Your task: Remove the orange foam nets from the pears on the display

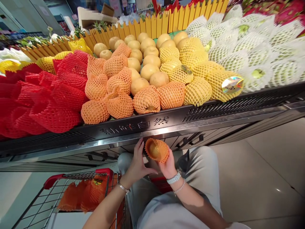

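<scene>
My right hand [169,164] holds a yellow-brown pear partly wrapped in an orange foam net [156,150], just below the steel edge of the fruit stand. My left hand [137,163] is at the net's left side, its fingers touching the net's rim. Above, on the stand, lie several bare pears [147,58] and several pears in orange nets [119,86]. At the lower left a shopping cart [78,178] with a red handle holds a pile of loose orange nets [83,195].
The dark perforated stand front [166,119] runs across the view. Red-netted fruit [47,95] lies at the left, yellow-netted fruit [197,73] and white-netted fruit [257,47] at the right. A yellow picket fence [152,25] backs the display. Tiled floor [274,178] lies to the right.
</scene>
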Demonstrator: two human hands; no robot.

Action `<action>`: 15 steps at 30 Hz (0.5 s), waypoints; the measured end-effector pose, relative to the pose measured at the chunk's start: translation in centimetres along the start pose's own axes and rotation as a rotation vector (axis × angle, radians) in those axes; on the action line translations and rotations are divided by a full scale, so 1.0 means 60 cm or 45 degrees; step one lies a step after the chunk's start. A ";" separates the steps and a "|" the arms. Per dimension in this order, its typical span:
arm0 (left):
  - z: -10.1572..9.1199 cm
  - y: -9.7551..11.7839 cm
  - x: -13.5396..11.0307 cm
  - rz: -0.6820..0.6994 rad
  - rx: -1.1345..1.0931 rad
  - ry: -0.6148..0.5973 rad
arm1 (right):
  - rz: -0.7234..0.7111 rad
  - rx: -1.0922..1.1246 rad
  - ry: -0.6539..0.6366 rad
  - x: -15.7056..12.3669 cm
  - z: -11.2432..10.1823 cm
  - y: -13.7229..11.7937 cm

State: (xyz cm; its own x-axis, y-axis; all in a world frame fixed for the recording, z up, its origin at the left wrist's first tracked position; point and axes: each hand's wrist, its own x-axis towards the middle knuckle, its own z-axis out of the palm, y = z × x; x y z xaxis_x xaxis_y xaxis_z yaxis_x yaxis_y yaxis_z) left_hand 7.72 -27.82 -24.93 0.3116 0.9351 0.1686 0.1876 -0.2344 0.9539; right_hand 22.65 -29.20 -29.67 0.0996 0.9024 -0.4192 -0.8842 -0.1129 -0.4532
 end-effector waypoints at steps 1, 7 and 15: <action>0.006 -0.006 0.001 -0.039 -0.028 -0.029 | 0.011 -0.008 -0.012 -0.006 0.008 -0.003; 0.019 -0.018 -0.005 -0.128 -0.251 -0.006 | 0.076 -0.086 -0.082 -0.038 0.037 0.006; 0.010 0.006 0.006 -0.241 -0.523 0.181 | 0.006 -0.263 -0.084 -0.040 0.030 0.000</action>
State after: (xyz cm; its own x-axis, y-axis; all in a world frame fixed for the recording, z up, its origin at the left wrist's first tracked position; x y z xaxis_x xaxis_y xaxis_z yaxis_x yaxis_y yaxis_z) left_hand 8.45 -27.71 -24.64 0.1718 0.9850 -0.0128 -0.1641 0.0415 0.9856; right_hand 21.61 -30.62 -27.25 0.0600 0.9261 -0.3726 -0.7716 -0.1938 -0.6059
